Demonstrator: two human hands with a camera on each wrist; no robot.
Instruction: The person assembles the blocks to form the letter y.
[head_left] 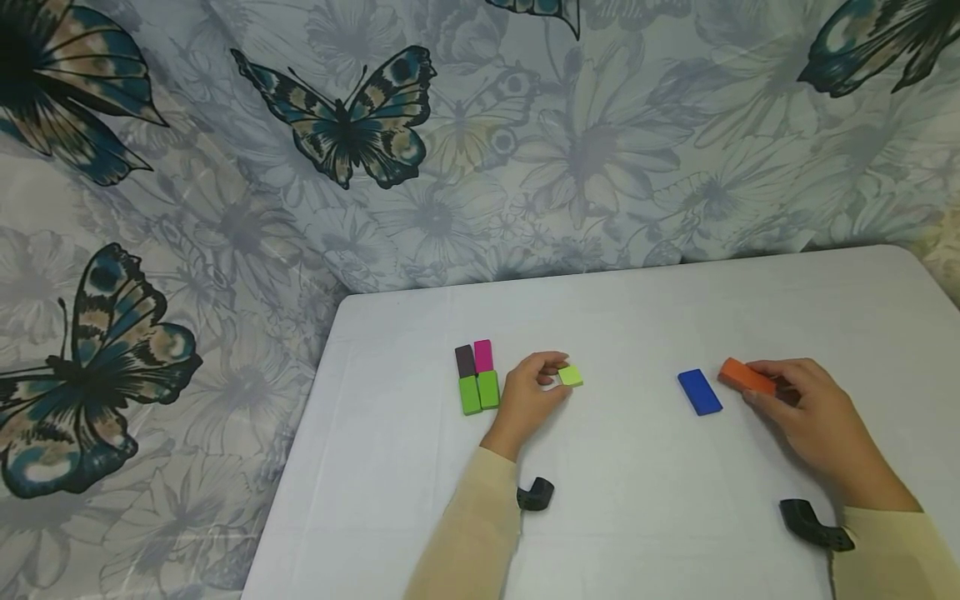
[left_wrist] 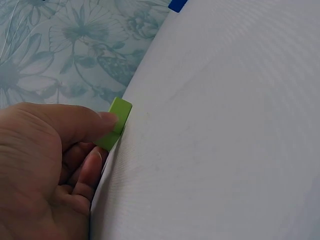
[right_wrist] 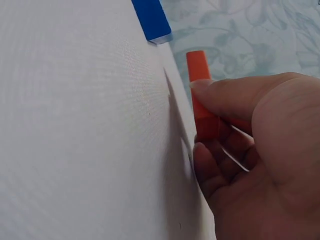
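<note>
My left hand (head_left: 528, 396) pinches a light green block (head_left: 571, 376) between thumb and fingers; the left wrist view shows this green block (left_wrist: 119, 117) close to the white surface. In my right hand (head_left: 806, 400) is an orange block (head_left: 746, 377), gripped by thumb and fingers. The right wrist view shows the orange block (right_wrist: 201, 95) raised off the table. A blue block (head_left: 700, 392) lies flat just left of it. Left of my left hand sit a dark block (head_left: 465, 361), a magenta block (head_left: 483, 356) and two green blocks (head_left: 469, 395), grouped closely in two rows.
The blocks lie on a white-covered table (head_left: 615, 500). Behind it and to the left hangs a cloth (head_left: 592, 158) printed with flowers and butterflies. A black curved piece (head_left: 536, 495) sticks out by the left sleeve, and another black piece (head_left: 816, 525) by the right sleeve.
</note>
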